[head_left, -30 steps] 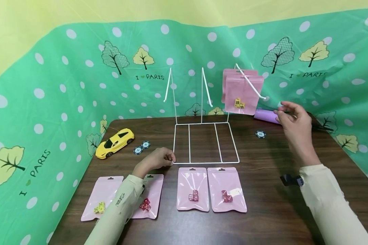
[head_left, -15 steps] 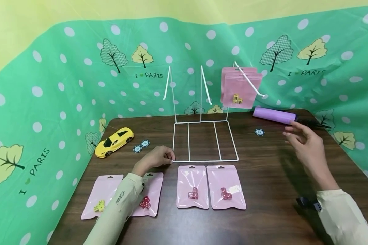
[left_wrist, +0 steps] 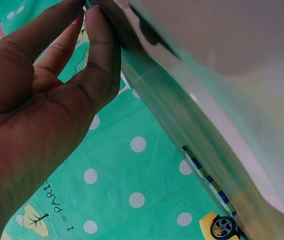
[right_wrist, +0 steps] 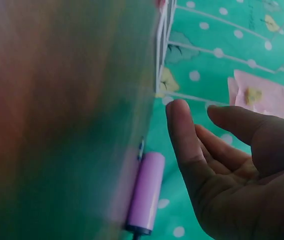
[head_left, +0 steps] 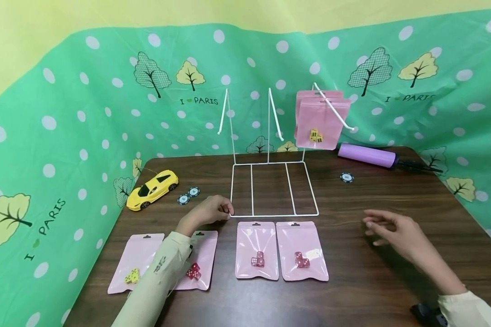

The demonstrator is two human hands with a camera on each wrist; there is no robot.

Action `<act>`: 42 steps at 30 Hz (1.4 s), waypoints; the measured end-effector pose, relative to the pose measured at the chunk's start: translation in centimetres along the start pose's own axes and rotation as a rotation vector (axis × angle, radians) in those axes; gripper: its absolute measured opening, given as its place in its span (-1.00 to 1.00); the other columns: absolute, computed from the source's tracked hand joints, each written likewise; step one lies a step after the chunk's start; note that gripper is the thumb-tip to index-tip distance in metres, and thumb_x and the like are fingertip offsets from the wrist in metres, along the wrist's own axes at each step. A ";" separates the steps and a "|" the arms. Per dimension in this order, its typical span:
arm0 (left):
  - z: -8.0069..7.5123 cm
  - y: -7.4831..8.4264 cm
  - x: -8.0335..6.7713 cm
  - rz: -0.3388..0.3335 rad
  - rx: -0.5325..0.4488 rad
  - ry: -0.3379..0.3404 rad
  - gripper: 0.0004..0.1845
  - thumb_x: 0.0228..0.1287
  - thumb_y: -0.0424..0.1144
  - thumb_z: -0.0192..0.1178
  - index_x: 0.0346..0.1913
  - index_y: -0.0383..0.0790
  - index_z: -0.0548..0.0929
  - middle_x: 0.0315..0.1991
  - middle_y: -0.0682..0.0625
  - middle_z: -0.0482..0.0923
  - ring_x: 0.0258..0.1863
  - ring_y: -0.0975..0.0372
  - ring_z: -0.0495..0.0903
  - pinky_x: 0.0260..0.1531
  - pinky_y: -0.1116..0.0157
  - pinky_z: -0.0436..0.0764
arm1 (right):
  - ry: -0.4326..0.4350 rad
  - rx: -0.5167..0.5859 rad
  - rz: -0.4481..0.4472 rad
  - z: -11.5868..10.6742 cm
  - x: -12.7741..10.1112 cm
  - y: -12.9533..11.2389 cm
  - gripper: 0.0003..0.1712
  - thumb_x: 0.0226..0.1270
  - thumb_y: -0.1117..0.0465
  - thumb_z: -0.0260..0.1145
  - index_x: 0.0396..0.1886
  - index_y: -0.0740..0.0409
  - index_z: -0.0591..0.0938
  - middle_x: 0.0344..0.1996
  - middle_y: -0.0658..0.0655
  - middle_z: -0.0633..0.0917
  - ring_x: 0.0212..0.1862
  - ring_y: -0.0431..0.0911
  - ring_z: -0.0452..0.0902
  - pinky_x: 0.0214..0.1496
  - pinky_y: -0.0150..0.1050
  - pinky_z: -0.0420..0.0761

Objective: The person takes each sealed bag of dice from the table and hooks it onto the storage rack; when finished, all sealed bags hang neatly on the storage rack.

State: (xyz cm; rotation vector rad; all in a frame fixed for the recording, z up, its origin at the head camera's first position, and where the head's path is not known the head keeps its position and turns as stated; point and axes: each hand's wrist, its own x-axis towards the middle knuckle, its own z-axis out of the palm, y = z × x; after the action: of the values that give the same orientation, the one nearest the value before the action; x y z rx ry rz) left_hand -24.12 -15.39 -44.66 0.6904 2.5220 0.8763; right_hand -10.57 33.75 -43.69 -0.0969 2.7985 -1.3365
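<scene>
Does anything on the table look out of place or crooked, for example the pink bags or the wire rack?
Nothing looks damaged or spilled. Only the rightmost hook of the wire rack is loaded, with pink bags; the other two hooks are bare. Four pink bags lie flat in front, and the left arm covers part of one bag.

Left hand (left_wrist: 42, 95) fingertips on wire — yellow car (left_wrist: 221, 226) wheel below.
</scene>
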 end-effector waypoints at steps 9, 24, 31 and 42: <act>-0.1 0.1 0.2 -0.001 0.000 0.000 -0.90 0.42 -0.49 0.37 -0.22 -0.22 0.76 -0.34 0.02 0.62 -0.31 0.21 0.54 -0.24 0.27 0.58 | -0.209 0.173 0.036 3.2 -0.9 -0.7 -0.57 0.62 0.45 0.26 0.34 0.65 0.48 -0.13 0.29 0.74 -0.30 -0.13 0.74 -0.33 -0.15 0.79; -0.1 0.1 0.1 0.000 0.001 -0.005 -0.91 0.42 -0.50 0.36 -0.21 -0.26 0.76 -0.33 0.00 0.63 -0.31 0.20 0.54 -0.24 0.27 0.57 | -0.309 0.291 0.037 6.9 -0.8 -2.9 -0.58 0.51 0.45 0.37 0.25 0.59 0.53 -0.14 0.25 0.68 -0.33 -0.06 0.70 -0.40 -0.11 0.78; -0.1 0.3 0.0 0.005 0.013 -0.001 -0.90 0.42 -0.50 0.37 -0.22 -0.24 0.76 -0.34 0.01 0.62 -0.31 0.21 0.54 -0.24 0.27 0.57 | -0.259 0.246 0.006 8.1 -0.7 -3.9 -0.66 0.48 0.45 0.38 0.16 0.51 0.60 -0.19 0.19 0.70 -0.39 -0.16 0.65 -0.48 -0.13 0.74; 0.0 0.5 -0.1 -0.014 0.020 0.002 -0.89 0.43 -0.50 0.37 -0.22 -0.23 0.75 -0.34 0.01 0.63 -0.31 0.20 0.54 -0.24 0.28 0.58 | -0.133 0.111 0.036 9.7 -0.9 -4.7 -0.76 0.31 0.50 0.41 -0.05 0.27 0.71 -0.35 0.05 0.63 -0.53 -0.18 0.50 -0.57 -0.22 0.62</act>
State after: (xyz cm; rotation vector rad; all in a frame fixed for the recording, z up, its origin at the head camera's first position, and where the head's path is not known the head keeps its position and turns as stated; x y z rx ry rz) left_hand -23.85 -15.09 -44.28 0.6774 2.5370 0.8488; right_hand -8.90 23.36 -46.09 -0.1269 2.5993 -1.4182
